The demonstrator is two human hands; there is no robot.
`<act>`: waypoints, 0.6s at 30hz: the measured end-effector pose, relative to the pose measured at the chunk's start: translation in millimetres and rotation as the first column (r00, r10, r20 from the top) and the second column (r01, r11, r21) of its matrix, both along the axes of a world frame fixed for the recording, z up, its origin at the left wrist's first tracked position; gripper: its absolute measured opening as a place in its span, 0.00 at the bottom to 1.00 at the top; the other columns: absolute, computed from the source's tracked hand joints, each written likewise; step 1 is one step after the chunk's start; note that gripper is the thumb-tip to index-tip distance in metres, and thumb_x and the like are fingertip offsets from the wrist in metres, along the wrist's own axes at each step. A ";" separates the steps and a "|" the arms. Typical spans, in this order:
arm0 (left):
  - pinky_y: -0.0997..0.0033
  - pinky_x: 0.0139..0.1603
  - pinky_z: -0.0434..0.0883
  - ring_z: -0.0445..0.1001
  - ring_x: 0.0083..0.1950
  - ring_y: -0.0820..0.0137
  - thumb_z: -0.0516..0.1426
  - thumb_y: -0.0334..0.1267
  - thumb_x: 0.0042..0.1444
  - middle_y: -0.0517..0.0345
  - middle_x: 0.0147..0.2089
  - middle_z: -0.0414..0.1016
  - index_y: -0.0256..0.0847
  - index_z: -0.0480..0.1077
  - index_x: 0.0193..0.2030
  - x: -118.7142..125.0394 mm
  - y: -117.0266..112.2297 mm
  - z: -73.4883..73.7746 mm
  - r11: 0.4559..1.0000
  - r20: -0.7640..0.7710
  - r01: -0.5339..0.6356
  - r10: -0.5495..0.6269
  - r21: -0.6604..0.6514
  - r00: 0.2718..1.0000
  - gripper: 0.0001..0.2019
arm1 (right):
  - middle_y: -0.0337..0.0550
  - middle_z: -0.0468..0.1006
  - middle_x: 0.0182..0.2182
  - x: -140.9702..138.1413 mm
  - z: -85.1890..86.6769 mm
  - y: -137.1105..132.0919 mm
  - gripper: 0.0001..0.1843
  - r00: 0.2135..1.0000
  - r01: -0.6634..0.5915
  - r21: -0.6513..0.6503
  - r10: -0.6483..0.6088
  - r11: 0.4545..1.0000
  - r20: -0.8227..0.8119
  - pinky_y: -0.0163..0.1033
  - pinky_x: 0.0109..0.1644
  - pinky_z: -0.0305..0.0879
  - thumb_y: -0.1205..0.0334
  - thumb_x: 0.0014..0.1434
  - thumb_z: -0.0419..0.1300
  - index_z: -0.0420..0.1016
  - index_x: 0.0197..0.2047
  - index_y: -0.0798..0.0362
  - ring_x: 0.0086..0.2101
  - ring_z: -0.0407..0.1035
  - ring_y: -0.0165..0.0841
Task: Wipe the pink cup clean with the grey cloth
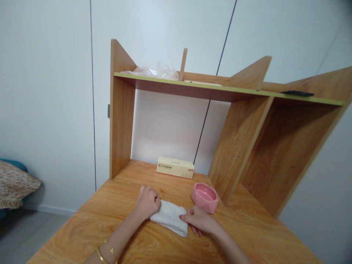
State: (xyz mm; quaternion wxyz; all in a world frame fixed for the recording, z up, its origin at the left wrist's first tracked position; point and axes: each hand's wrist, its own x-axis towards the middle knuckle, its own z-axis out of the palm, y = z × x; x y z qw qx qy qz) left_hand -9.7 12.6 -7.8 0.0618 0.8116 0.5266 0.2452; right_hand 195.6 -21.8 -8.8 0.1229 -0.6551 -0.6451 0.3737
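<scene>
A folded white cloth lies on the wooden desk. My left hand is curled into a fist on the cloth's left end, gripping it. At the cloth's right end, my right hand pinches the edge with closed fingers. A gold bracelet shows on my left wrist. A pink ashtray-like dish stands just behind my right hand, not touched.
A pale yellow cardboard box lies at the back of the desk. Wooden shelf dividers rise to the right, with an upper shelf carrying a crumpled plastic bag and a dark flat object. A patterned cushion sits far left.
</scene>
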 end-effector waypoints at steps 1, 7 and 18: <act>0.62 0.40 0.54 0.67 0.38 0.61 0.47 0.29 0.49 0.51 0.29 0.75 0.39 0.69 0.21 -0.7 -0.1 0.5 1.000 -0.007 -0.002 0.002 0.000 1.000 0.12 | 0.29 0.57 0.05 1.0 -1.2 -1.1 0.22 1.000 0.010 0.013 -0.010 1.000 -0.005 0.25 0.10 0.42 0.58 0.51 0.54 0.53 0.11 0.52 0.07 0.48 0.20; 0.64 0.39 0.54 0.66 0.39 0.63 0.47 0.29 0.51 0.54 0.33 0.75 0.40 0.69 0.25 -0.3 -3.3 1.0 1.000 -0.014 0.013 -0.013 0.009 1.000 0.11 | 0.29 0.56 0.05 48.5 -8.0 -7.8 0.22 0.999 0.035 0.036 -0.034 0.999 -0.021 0.26 0.11 0.41 0.54 0.47 0.55 0.52 0.10 0.51 0.08 0.47 0.20; 0.64 0.40 0.56 0.66 0.41 0.62 0.48 0.29 0.50 0.56 0.35 0.73 0.41 0.67 0.27 4.7 -3.8 -3.0 0.999 0.008 0.046 -0.046 -0.016 0.999 0.09 | 0.36 0.62 0.08 143.6 4.6 -18.4 0.20 0.951 0.172 0.225 -0.222 0.959 0.217 0.32 0.18 0.49 0.51 0.41 0.59 0.57 0.10 0.50 0.13 0.57 0.27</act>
